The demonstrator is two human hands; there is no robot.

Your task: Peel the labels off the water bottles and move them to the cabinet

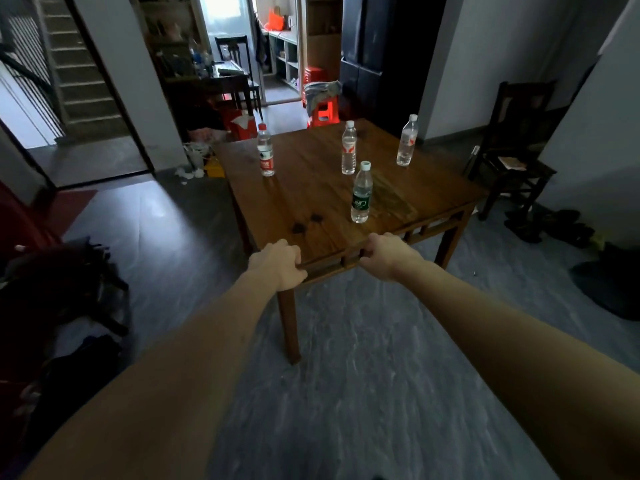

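Note:
Several water bottles stand upright on a square wooden table (322, 202). A green-label bottle (361, 192) is nearest me. A red-label, red-cap bottle (265, 151) stands at the left. A bottle with a red-and-white label (348, 148) and another like it (407, 141) stand farther back. My left hand (278, 263) curls over the table's near corner. My right hand (384, 256) grips the near edge rail, fingers tucked under. Neither hand touches a bottle.
A dark wooden chair (512, 147) stands right of the table, with shoes (547, 225) on the floor by it. A red plastic stool (322, 109) with cloth on it is behind the table. Clutter and bags lie at the left. A dark tall cabinet (374, 53) stands at the back.

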